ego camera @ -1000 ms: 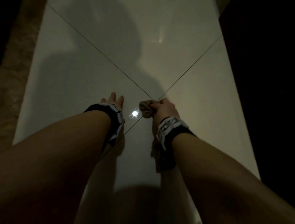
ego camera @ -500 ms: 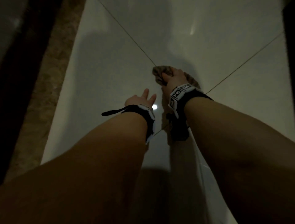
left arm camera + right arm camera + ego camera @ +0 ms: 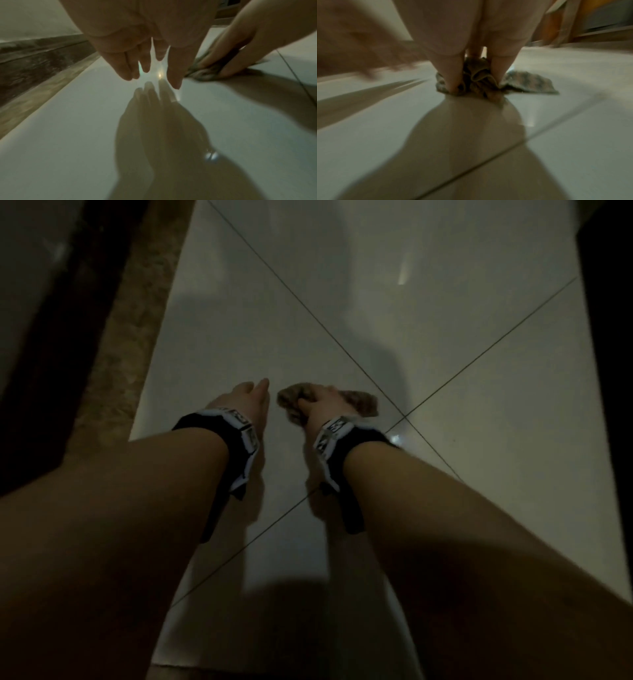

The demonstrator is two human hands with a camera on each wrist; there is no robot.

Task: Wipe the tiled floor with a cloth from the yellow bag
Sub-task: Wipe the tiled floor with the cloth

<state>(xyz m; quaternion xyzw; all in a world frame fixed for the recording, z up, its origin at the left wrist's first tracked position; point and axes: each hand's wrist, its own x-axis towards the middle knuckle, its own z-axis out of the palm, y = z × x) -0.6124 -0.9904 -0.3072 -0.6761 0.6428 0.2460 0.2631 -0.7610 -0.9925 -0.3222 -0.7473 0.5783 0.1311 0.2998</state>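
A bunched brownish-grey cloth lies on the glossy white tiled floor, just left of where the grout lines cross. My right hand grips the cloth and presses it down on the tile; thumb and fingers dig into its folds, and one corner trails flat to the right. My left hand hovers beside it on the left with straight, slightly spread fingers, holding nothing, just above the floor. From the left wrist view the cloth shows under the right hand. No yellow bag is in view.
A brown speckled border strip and a dark wall base run along the left of the tiles. Dark furniture edges the right side. Wooden furniture legs stand beyond the cloth.
The right hand has dragged the cloth back toward me and to the left of the grout crossing. The left hand now sits level with it; the view has shifted.
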